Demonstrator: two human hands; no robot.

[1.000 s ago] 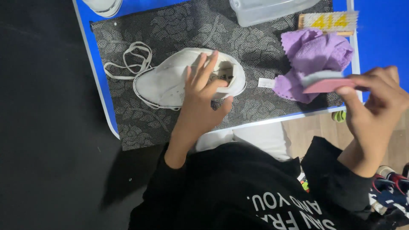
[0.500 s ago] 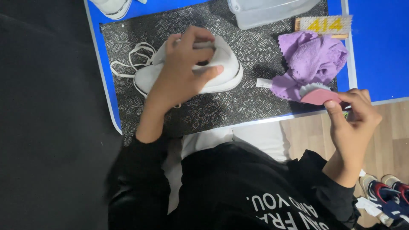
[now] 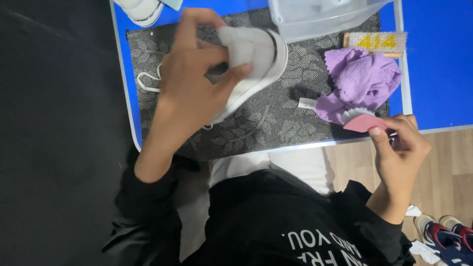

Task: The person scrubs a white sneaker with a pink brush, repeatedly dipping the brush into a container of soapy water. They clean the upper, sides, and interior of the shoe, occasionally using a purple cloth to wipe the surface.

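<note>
While the left hand (image 3: pixel 189 93) grips a white shoe (image 3: pixel 251 64) above the worktop (image 3: pixel 433 74), the right hand (image 3: pixel 401 148) pinches a pink brush (image 3: pixel 362 120) at its near edge.

The left hand (image 3: pixel 189 81) hides much of the blurred white shoe (image 3: pixel 251 64).

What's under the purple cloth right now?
The purple cloth lies on the dark patterned mat. Its lower edge overlaps the pink brush held by the right hand. Anything beneath the cloth is hidden.

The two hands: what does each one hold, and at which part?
The left hand grips the white shoe around its middle, sole turned up. The right hand holds the pink brush by one end.
</note>
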